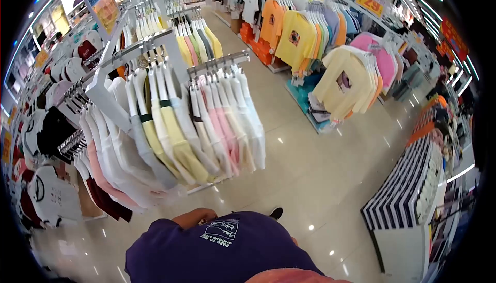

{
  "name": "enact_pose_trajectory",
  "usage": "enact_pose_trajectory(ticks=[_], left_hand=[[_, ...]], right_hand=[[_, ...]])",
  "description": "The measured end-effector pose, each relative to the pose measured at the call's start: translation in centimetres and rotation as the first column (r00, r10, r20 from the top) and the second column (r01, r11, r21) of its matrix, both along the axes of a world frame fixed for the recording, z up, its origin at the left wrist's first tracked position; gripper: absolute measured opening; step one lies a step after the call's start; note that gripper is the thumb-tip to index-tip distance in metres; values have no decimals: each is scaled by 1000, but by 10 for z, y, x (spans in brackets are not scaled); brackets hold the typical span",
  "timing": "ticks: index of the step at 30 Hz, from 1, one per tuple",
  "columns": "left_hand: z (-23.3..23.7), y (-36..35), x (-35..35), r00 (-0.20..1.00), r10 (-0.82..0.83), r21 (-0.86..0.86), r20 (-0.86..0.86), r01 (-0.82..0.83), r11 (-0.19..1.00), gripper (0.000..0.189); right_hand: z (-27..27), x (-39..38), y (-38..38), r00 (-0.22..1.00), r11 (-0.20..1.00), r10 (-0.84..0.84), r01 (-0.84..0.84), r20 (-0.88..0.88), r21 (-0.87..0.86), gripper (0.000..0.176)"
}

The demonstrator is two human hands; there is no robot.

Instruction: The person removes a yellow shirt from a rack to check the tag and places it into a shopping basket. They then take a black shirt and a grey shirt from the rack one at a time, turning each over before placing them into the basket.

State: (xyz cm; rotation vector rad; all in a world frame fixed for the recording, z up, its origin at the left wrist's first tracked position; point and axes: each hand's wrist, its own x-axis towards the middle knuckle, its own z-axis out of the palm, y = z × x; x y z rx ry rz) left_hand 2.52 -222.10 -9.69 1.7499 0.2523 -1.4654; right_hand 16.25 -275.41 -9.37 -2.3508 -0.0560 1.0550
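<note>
My left hand point(206, 215) is low in front of the purple T-shirt point(222, 254), at the end of a bent forearm. Its fingers are mostly hidden by the shirt. Nearest to it is a rack of hanging tops point(175, 143) in white, grey, pale yellow and pink, with a gap of floor between. My right hand is out of sight; only a sliver of skin shows at the shirt's right edge. A dark shoe point(277, 213) pokes out beyond the shirt.
Shiny tiled floor point(305, 179) runs between the racks. Yellow and orange T-shirts point(294, 37) hang across the aisle, with a cream top point(342, 81) nearer. At right stands a display of striped folded clothes point(400, 190). A metal rail point(219, 65) juts into the aisle.
</note>
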Motion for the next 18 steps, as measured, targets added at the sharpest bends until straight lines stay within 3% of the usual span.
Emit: enact_pose_trajectory(ticks=[4, 7, 10, 11, 12, 14, 16, 18], left_hand=[[5, -47, 82, 990, -40, -34, 132, 45, 998, 46], [50, -94, 164, 961, -160, 47, 226, 153, 987, 37], [66, -133, 225, 914, -201, 87, 351, 182, 980, 38], [70, -142, 240, 897, -226, 105, 380, 201, 974, 39], [73, -150, 254, 878, -252, 123, 408, 221, 968, 40], [70, -166, 275, 862, -255, 143, 437, 213, 967, 42], [61, -168, 287, 872, -216, 156, 439, 163, 974, 44], [74, -167, 289, 884, -74, 124, 462, 18, 992, 46]], right_hand=[[64, 92, -35, 992, 991, -123, 125, -30, 51, 34], [117, 151, -68, 994, 992, -106, 107, -16, 71, 32], [67, 214, -133, 953, 964, 264, -264, 149, -21, 28], [39, 226, -155, 977, 989, 143, -149, 158, 23, 24], [47, 241, -157, 998, 996, -38, 34, 54, 80, 24], [71, 261, -161, 910, 909, -376, 399, -175, 122, 24], [84, 278, -160, 919, 917, -362, 381, -157, 117, 24], [91, 298, -148, 936, 934, -316, 336, -157, 123, 27]])
